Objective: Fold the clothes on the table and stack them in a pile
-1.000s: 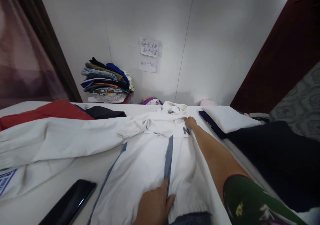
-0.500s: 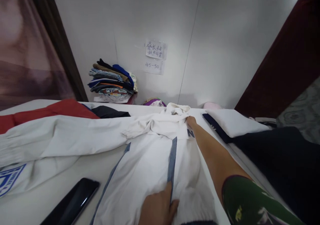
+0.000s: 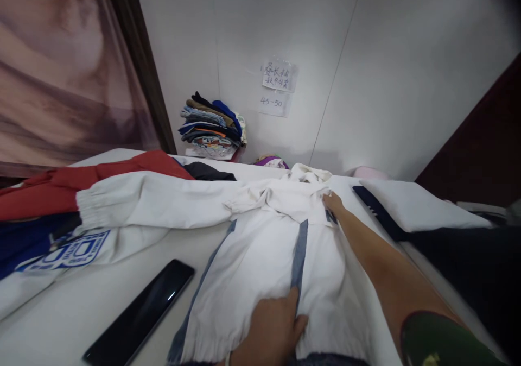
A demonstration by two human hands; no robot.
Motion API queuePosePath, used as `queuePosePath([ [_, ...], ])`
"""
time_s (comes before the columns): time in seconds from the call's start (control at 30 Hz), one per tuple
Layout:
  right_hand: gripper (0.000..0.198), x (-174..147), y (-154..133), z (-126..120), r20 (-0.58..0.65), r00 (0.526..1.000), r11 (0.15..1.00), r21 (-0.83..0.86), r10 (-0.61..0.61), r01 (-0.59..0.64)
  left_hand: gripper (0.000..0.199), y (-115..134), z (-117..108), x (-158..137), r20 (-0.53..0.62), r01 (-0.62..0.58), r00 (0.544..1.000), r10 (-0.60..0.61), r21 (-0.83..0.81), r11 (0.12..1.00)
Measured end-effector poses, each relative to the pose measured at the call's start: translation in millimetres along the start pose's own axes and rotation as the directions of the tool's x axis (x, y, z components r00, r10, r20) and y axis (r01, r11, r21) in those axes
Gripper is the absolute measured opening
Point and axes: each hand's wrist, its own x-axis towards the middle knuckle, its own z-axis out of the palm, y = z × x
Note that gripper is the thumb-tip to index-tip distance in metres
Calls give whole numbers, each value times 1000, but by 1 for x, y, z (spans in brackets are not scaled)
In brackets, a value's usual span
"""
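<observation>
A white jacket (image 3: 252,257) with blue-grey stripes lies spread in front of me, its hood or collar at the far end. One long sleeve (image 3: 175,200) stretches out to the left. My left hand (image 3: 277,322) rests on the jacket's lower part, index finger extended along a stripe (image 3: 300,252) and thumb apart; its other fingers are mostly hidden. Farther off, my right hand (image 3: 334,203) pinches the jacket's far right edge near the shoulder. Dark lettering by that hand is partly hidden in the cloth.
A black phone (image 3: 140,311) lies left of the jacket on the white table (image 3: 52,322). Red clothing (image 3: 134,165) and a blue-printed white garment (image 3: 118,246) lie farther left. White and dark folded clothes (image 3: 431,208) are at right. A clothes stack (image 3: 214,124) stands by the wall.
The view has turned left, so the scene sits farther right and more of the left-hand garments shows. The lettering near my right hand is less visible. Both hands remain on the jacket.
</observation>
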Motion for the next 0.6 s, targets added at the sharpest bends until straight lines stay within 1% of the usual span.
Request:
queuePosePath([
  [0.07, 47, -18, -2, 2, 11, 999, 999, -26, -40, 40, 53, -2, 4, 0, -65, -26, 998, 26, 7, 1000],
  [0.13, 54, -36, -6, 6, 34, 996, 994, -66, -88, 90, 52, -3, 6, 0, -106, -44, 993, 46, 20, 999],
  [0.23, 52, -60, -13, 16, 93, 984, 979, -121, -154, 164, 49, -3, 5, -2, -124, -47, 991, 51, 35, 998],
  [0.33, 48, -76, -16, 22, 122, 973, 962, -169, -197, 216, 52, 1, -4, -8, -163, -53, 985, 55, 18, 998],
  [0.4, 47, -81, -17, 24, 116, 970, 954, -189, -213, 232, 54, 3, -14, -14, -162, -60, 985, 55, -27, 998],
  [0.47, 47, -83, -16, 24, 108, 968, 949, -203, -225, 243, 56, 0, -30, -17, -119, -49, 992, 43, -44, 998],
  [0.53, 47, -83, -16, 24, 99, 967, 944, -215, -235, 251, 58, -12, -52, -14, -95, -10, 995, 11, 9, 1000],
  [0.6, 47, -82, -15, 25, 89, 966, 941, -220, -243, 257, 59, -32, -81, -2, -152, 63, 987, -47, 102, 993],
])
